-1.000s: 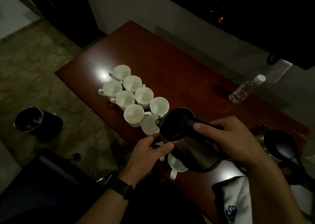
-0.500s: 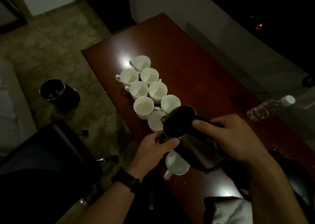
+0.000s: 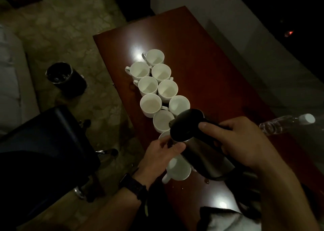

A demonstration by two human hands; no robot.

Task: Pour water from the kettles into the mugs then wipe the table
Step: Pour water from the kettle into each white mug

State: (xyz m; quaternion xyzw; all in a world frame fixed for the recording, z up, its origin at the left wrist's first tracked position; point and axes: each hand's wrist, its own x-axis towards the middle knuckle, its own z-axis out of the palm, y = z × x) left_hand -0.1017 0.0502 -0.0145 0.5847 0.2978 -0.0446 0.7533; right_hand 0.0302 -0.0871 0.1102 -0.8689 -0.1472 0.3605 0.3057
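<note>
A steel kettle with a black lid (image 3: 194, 139) is tilted toward the row of white mugs (image 3: 157, 86) on the reddish wooden table (image 3: 201, 58). My right hand (image 3: 242, 143) grips its black handle, thumb on top. My left hand (image 3: 161, 153) holds the kettle's body near the spout, above a partly hidden mug (image 3: 164, 136). The spout points down at a mug (image 3: 162, 122) close by. Another mug (image 3: 178, 169) stands under the kettle near my wrist. A white cloth (image 3: 228, 220) lies at the near table edge.
A clear plastic bottle with a white cap (image 3: 287, 125) lies on the table at the right. A black bin (image 3: 66, 78) stands on the stone floor to the left. A dark chair (image 3: 47, 143) sits beside the table. Small drops (image 3: 207, 182) mark the tabletop.
The view has swung left, so the second kettle at the right has left the frame. Both hands keep their hold on the tilted kettle over the near mugs.
</note>
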